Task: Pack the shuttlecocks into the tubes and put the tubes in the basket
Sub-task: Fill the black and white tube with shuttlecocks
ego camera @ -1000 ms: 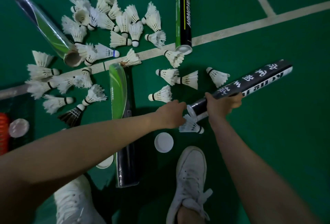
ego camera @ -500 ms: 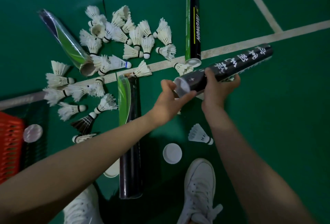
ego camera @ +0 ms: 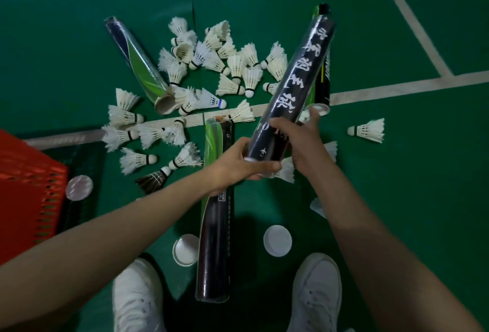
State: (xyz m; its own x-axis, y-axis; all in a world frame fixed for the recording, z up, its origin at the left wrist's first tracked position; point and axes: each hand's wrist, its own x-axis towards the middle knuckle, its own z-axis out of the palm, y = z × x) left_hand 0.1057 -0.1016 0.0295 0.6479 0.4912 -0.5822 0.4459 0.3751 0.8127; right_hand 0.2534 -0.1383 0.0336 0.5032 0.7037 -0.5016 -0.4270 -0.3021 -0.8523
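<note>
My right hand (ego camera: 301, 141) grips a black tube with white lettering (ego camera: 296, 85), held tilted above the floor with its far end pointing up and right. My left hand (ego camera: 238, 165) closes around the tube's near open end, fingers over the mouth. Several white shuttlecocks (ego camera: 225, 67) lie scattered on the green floor beyond, plus one dark shuttlecock (ego camera: 152, 181). Three other tubes lie on the floor: a green-and-black one (ego camera: 215, 226) under my left wrist, a blue-green one (ego camera: 137, 64) at the left, and a black-green one (ego camera: 324, 80) behind the held tube. The orange basket (ego camera: 23, 191) sits at the left edge.
White tube caps lie on the floor: one (ego camera: 277, 244) by my right foot, one (ego camera: 186, 249) beside the green-and-black tube, one (ego camera: 78, 187) near the basket. A lone shuttlecock (ego camera: 367, 130) lies to the right. My white shoes (ego camera: 315, 294) are at the bottom. White court lines cross the floor.
I have swung the black tube from nearly level to steeply tilted, its far end pointing away. My left hand has closed over its near mouth. The view has shifted, showing more of the basket.
</note>
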